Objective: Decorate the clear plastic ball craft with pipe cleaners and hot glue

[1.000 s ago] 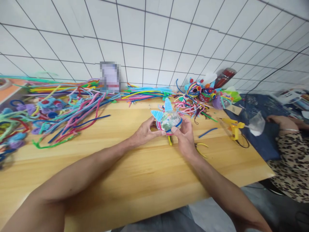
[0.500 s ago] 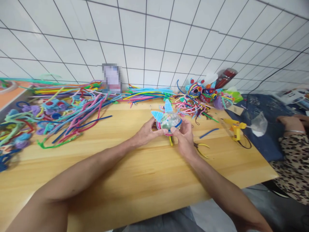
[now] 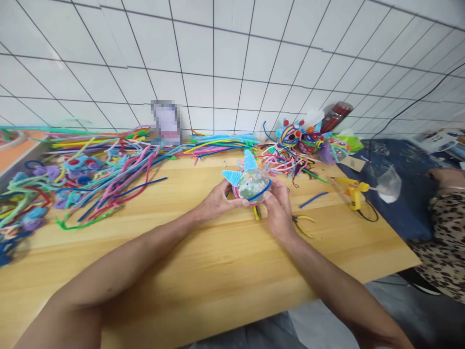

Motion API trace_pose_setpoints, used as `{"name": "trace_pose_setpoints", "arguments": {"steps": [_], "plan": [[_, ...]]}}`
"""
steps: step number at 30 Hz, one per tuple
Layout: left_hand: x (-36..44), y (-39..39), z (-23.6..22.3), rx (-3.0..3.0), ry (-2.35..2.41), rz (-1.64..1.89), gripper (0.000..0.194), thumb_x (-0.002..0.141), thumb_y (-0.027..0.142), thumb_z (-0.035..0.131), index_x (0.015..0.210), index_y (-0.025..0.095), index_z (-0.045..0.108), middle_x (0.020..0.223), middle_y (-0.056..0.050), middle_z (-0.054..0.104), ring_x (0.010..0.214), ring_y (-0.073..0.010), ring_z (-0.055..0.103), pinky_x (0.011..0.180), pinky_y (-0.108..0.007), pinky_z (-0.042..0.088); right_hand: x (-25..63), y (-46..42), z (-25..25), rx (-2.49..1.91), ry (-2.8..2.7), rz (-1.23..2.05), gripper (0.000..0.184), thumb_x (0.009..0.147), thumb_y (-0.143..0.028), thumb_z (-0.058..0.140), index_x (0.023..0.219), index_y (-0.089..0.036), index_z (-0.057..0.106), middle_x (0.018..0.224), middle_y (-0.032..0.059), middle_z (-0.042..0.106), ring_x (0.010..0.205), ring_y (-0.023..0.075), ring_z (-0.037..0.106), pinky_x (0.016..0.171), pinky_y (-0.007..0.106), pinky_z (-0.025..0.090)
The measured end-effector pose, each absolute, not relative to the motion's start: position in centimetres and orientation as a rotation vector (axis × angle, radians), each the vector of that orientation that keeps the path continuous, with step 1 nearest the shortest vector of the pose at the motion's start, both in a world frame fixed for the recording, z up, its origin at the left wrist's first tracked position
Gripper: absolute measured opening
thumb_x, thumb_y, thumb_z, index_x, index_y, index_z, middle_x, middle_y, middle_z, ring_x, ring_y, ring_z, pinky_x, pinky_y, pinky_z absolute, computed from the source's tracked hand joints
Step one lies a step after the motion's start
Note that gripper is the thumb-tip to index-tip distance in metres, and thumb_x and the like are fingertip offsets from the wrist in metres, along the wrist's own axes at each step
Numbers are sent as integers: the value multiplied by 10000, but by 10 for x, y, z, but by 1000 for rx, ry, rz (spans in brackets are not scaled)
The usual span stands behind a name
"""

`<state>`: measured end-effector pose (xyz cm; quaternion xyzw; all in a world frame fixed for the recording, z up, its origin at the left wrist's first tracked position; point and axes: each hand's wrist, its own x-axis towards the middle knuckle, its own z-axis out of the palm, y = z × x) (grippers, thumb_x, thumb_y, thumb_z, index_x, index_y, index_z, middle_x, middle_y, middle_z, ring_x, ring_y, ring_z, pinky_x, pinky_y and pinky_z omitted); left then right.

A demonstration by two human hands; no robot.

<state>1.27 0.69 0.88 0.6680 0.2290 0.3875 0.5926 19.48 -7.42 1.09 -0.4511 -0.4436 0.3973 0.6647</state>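
Note:
Between my two hands is a clear plastic ball (image 3: 251, 183) with two light-blue pipe-cleaner ears (image 3: 232, 177) on its left and top and a dark-blue pipe cleaner (image 3: 260, 194) along its near side. My left hand (image 3: 220, 199) grips the ball from the left, thumb along the lower edge. My right hand (image 3: 279, 208) closes on its right side, thumb on the blue strip. Yellow-handled pliers (image 3: 303, 226) lie right of my right wrist, partly hidden. Another yellow handle (image 3: 257, 213) shows beneath the ball. A short blue pipe cleaner (image 3: 313, 199) lies farther right.
Heaps of coloured pipe cleaners (image 3: 119, 165) cover the table's left and back. Decorated balls (image 3: 290, 133) stand at the back right, beside a red cylinder (image 3: 337, 115). A yellow glue gun (image 3: 354, 190) rests near the right edge. Another person's arm (image 3: 447, 178) is at far right.
The ball has turned slightly in my hands, so the blue strip slants more across its front. My right thumb has shifted right along it. The view has moved a little.

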Motion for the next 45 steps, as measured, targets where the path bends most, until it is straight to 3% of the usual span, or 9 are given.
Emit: {"name": "trace_pose_setpoints", "arguments": {"steps": [5, 14, 18, 21, 30, 37, 42, 45], "plan": [[12, 8, 8, 1530, 465, 912, 887, 699, 504, 972, 1460, 218, 616, 1502, -149, 641, 1491, -368, 517, 1272, -528, 386, 195, -75, 14, -1025, -1027, 859, 523, 877, -526, 802, 1318, -303, 632, 1417, 74, 679, 1333, 288, 628, 1176, 517, 485], [12, 5, 4, 1568, 448, 938, 894, 724, 496, 961, 1498, 234, 600, 1517, -140, 643, 1521, -359, 496, 1307, -530, 346, 196, -79, 16, -969, -1037, 858, 501, 874, -517, 801, 1305, -319, 642, 1404, 65, 689, 1320, 276, 642, 1133, 506, 522], [11, 6, 2, 1602, 453, 917, 893, 727, 511, 955, 1499, 235, 600, 1501, -132, 657, 1546, -360, 463, 1324, -534, 319, 199, -76, 17, -1022, -865, 905, 347, 903, -551, 746, 1150, -311, 700, 1197, 33, 757, 1074, 232, 719, 907, 422, 625], [10, 5, 2, 1612, 469, 895, 911, 721, 507, 959, 1510, 238, 593, 1508, -131, 651, 1559, -362, 445, 1335, -541, 296, 199, -75, 20, -1021, -760, 944, 296, 841, -508, 830, 1029, -306, 724, 1060, -2, 762, 900, 173, 707, 746, 316, 619], [6, 7, -5, 1685, 536, 853, 855, 721, 512, 958, 1469, 242, 644, 1526, -143, 635, 1511, -379, 504, 1312, -555, 333, 198, -72, 23, -968, -612, 1042, 357, 688, -470, 948, 907, -283, 737, 893, -34, 743, 737, 131, 648, 621, 250, 574], [6, 6, -7, 1667, 535, 871, 896, 716, 520, 961, 1486, 226, 612, 1466, -153, 677, 1456, -368, 560, 1302, -565, 337, 197, -73, 20, -958, -645, 1031, 338, 752, -487, 898, 949, -283, 713, 937, -25, 739, 796, 140, 661, 675, 260, 576], [9, 4, 0, 1621, 508, 898, 915, 718, 541, 955, 1486, 203, 591, 1442, -160, 691, 1457, -365, 558, 1292, -562, 348, 192, -76, 14, -966, -844, 921, 458, 781, -483, 879, 1149, -316, 665, 1161, 9, 742, 1087, 196, 690, 962, 360, 586], [9, 3, 2, 1622, 522, 888, 916, 714, 558, 952, 1481, 210, 593, 1448, -157, 687, 1473, -366, 542, 1289, -555, 351, 191, -77, 10, -1006, -886, 898, 484, 796, -483, 858, 1189, -316, 632, 1208, 25, 735, 1140, 214, 686, 1037, 405, 560]]}}
